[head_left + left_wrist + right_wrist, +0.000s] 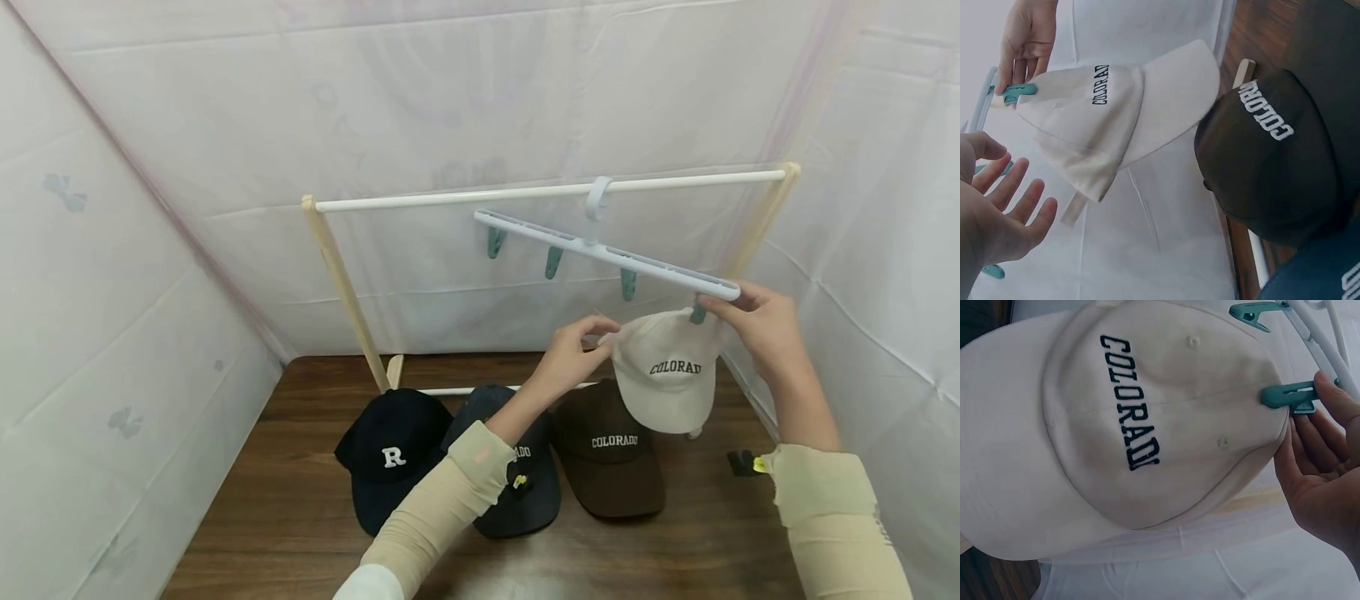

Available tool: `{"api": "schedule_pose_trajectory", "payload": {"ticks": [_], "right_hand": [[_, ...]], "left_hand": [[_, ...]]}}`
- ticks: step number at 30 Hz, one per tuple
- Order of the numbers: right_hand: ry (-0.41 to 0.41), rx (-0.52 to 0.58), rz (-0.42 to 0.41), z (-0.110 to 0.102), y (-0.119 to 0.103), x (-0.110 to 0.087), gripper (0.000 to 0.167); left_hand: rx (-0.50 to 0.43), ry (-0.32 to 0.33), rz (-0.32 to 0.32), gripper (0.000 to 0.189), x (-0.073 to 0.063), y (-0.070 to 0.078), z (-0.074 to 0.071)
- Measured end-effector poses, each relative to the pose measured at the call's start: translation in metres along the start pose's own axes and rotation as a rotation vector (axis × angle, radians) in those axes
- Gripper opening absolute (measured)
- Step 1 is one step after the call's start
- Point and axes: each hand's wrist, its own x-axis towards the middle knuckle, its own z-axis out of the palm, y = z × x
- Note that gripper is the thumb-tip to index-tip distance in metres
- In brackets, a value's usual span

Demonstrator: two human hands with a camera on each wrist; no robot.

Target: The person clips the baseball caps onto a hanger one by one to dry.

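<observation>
A cream cap (pixel 663 367) lettered "COLORAD" hangs by its crown from the end clip (pixel 1288 395) of a pale hanger (pixel 607 252). My right hand (pixel 765 329) pinches that teal clip, thumb on one side and fingers behind, as the right wrist view shows. Beside the cap's left edge is my left hand (pixel 573 358). In the left wrist view its fingers (pixel 1025 203) are spread and loosely bent, with nothing in them and a gap to the cap. The hanger hooks over a white rail (pixel 450 198) and tilts down toward the right.
Three more caps lie on the wooden table (pixel 255 492): a navy one with an R (pixel 393 425), a dark blue one (pixel 525 500) partly behind my left forearm, and a brown one (pixel 611 475). Wooden posts (pixel 341 283) carry the rail. Pale sheets (pixel 112 292) enclose the table.
</observation>
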Motion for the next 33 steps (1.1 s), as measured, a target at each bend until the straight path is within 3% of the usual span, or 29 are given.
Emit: {"api": "schedule_pose_trajectory", "payload": {"ticks": [17,24,33], "right_hand": [[0.144,-0.118,-0.055,0.005,0.004,0.006,0.054],[0.218,-0.082,-0.115,-0.001,0.004,0.012,0.046],[0.292,-0.126,-0.110,-0.009,0.000,0.018,0.044]], "left_hand": [[0.014,0.002,-0.085,0.025,-0.024,-0.027,-0.010],[0.030,0.011,-0.111,0.026,-0.026,-0.032,-0.013],[0.014,0.017,-0.124,0.022,-0.030,-0.035,-0.010]]}}
